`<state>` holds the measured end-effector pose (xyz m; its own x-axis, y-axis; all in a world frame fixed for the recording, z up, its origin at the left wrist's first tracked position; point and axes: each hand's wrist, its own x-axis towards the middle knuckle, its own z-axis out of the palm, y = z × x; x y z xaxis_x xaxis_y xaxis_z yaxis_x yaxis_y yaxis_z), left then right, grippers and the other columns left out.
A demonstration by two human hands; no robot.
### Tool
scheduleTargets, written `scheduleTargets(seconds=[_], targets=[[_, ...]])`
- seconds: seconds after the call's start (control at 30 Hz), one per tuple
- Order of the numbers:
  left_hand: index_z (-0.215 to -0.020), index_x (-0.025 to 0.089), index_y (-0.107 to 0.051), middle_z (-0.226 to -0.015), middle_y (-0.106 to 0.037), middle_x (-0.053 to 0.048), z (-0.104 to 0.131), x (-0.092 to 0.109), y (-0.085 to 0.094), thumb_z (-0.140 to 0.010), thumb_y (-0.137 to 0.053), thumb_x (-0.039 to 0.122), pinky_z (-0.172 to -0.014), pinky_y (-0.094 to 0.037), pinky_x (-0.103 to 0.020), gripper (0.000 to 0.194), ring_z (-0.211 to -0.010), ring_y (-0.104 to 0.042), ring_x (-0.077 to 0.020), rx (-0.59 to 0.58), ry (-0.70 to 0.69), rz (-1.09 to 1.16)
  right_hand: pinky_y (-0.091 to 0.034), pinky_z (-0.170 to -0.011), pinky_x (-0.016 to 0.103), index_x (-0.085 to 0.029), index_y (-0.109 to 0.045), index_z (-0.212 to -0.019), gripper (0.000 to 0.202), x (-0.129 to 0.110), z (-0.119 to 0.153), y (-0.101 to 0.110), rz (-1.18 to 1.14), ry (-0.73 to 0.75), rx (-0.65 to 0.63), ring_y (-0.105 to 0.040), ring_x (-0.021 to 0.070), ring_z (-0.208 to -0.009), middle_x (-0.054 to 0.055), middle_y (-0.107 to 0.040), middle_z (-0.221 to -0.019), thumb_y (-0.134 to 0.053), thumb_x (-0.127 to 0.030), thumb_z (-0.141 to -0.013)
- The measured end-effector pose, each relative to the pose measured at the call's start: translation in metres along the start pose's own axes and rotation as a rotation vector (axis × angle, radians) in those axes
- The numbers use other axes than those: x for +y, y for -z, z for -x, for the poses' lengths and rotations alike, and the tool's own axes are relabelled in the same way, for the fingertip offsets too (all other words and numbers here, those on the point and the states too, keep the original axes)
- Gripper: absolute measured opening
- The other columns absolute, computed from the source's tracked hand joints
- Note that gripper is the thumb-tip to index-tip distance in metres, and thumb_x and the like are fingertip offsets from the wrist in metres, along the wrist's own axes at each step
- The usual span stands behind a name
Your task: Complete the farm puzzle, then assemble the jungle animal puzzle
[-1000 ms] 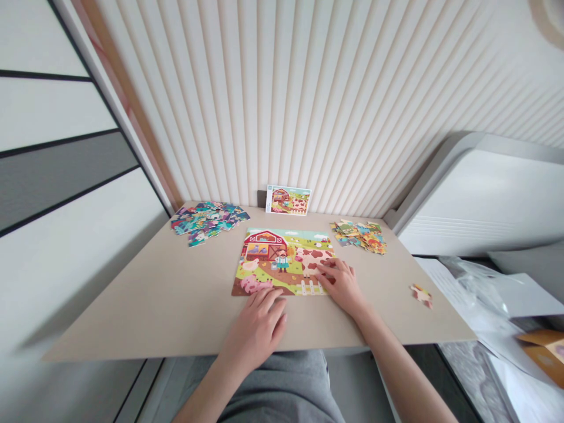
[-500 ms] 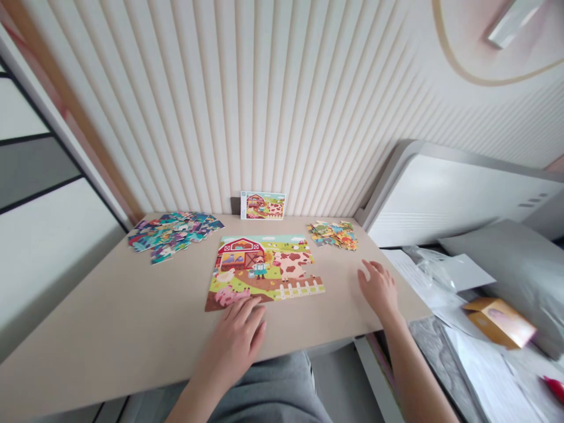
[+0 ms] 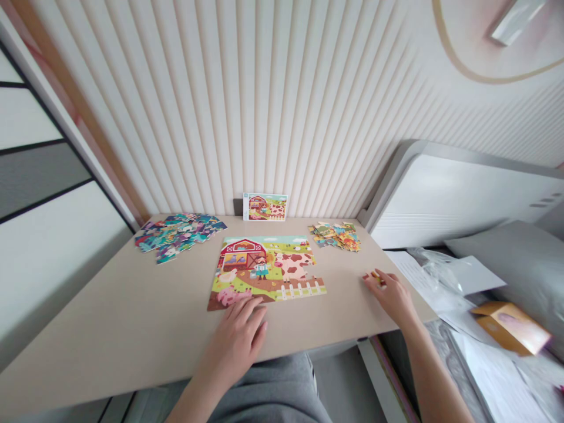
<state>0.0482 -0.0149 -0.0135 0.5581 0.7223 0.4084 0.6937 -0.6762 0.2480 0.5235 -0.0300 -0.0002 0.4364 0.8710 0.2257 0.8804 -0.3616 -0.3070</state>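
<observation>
Centre-frame, I see the flat, rectangular farm-scene jigsaw puzzle (image 3: 268, 271), its print bright with a red barn, brown-spotted cow and white fence, its right edge notched. The left hand (image 3: 237, 332) lies loose, fingers extended at the bottom edge. Right of centre, the right hand (image 3: 395, 296) pinches a small, partly hidden red, white and yellow puzzle piece (image 3: 375, 274). Above, a white-bordered picture card (image 3: 265, 207) stands.

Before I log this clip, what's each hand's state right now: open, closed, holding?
Left hand: open, palm down at the near edge of the farm puzzle.
Right hand: curled over a loose puzzle piece; whether gripped or only touched cannot be told.
</observation>
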Motion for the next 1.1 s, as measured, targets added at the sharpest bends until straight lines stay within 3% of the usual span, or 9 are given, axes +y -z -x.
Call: scheduleTargets(seconds=[0.1,0.2,0.3,0.47,0.6,0.97,1.1], targets=[[-0.127,0.023,-0.065,-0.137,-0.063,-0.010,0.000,0.000,-0.001,-0.102,-0.051,0.026,-0.113,-0.048,-0.055,0.029,-0.133,-0.053,-0.0309,0.003,0.001,-0.004,-0.049,-0.097,0.037,-0.021,-0.067,-0.135,0.058,-0.069,0.007,-0.010,-0.129,0.135,-0.055,-0.071,0.0242,-0.101,0.011,-0.070,-0.123,-0.052,-0.061,-0.096],[-0.127,0.024,-0.065,-0.137,-0.063,-0.010,0.000,0.000,0.000,-0.101,-0.052,0.025,-0.111,-0.050,-0.055,0.029,-0.132,-0.054,-0.0315,0.016,0.003,0.001,-0.047,-0.096,0.036,-0.027,-0.069,-0.133,0.049,-0.132,0.011,-0.022,-0.135,0.189,-0.083,-0.070,0.0241,-0.103,0.009,-0.070,-0.121,-0.050,-0.058,-0.099],[-0.125,0.024,-0.067,-0.136,-0.064,-0.010,0.000,0.002,0.002,-0.100,-0.053,0.024,-0.110,-0.051,-0.055,0.029,-0.131,-0.056,-0.0315,0.029,0.010,0.012,-0.046,-0.095,0.039,-0.027,-0.070,-0.131,0.048,-0.164,0.009,-0.032,-0.089,0.192,-0.131,-0.069,0.0267,-0.105,0.010,-0.070,-0.118,-0.048,-0.058,-0.101],[-0.125,0.026,-0.067,-0.135,-0.064,-0.009,-0.001,0.004,0.004,-0.099,-0.054,0.023,-0.111,-0.050,-0.054,0.029,-0.131,-0.056,-0.0308,0.034,0.027,0.037,-0.043,-0.101,0.040,-0.029,-0.067,-0.137,0.046,-0.152,0.001,-0.042,-0.127,0.283,-0.141,-0.062,0.0273,-0.120,0.010,-0.065,-0.128,-0.047,-0.053,-0.103],[-0.125,0.025,-0.066,-0.135,-0.064,-0.009,-0.002,0.005,0.004,-0.099,-0.054,0.024,-0.111,-0.050,-0.054,0.029,-0.130,-0.056,-0.0312,0.026,0.029,0.038,-0.041,-0.106,0.042,-0.033,-0.071,-0.133,0.042,-0.140,0.002,-0.047,-0.173,0.353,-0.175,-0.060,0.0264,-0.122,0.007,-0.065,-0.130,-0.051,-0.050,-0.101],[-0.125,0.024,-0.065,-0.136,-0.063,-0.010,-0.003,0.008,0.006,-0.100,-0.053,0.023,-0.111,-0.050,-0.055,0.028,-0.131,-0.055,-0.0316,0.012,0.024,0.018,-0.044,-0.100,0.045,-0.030,-0.076,-0.122,0.035,-0.152,0.007,-0.056,-0.151,0.323,-0.141,-0.062,0.0273,-0.115,0.009,-0.068,-0.123,-0.056,-0.046,-0.098],[-0.124,0.023,-0.065,-0.136,-0.063,-0.010,-0.003,0.008,0.007,-0.100,-0.052,0.023,-0.110,-0.051,-0.055,0.027,-0.131,-0.055,-0.0314,0.004,0.025,0.018,-0.043,-0.102,0.047,-0.033,-0.071,-0.131,0.037,-0.153,0.013,-0.051,-0.117,0.409,-0.092,-0.060,0.0282,-0.123,0.009,-0.064,-0.138,-0.052,-0.043,-0.101]])
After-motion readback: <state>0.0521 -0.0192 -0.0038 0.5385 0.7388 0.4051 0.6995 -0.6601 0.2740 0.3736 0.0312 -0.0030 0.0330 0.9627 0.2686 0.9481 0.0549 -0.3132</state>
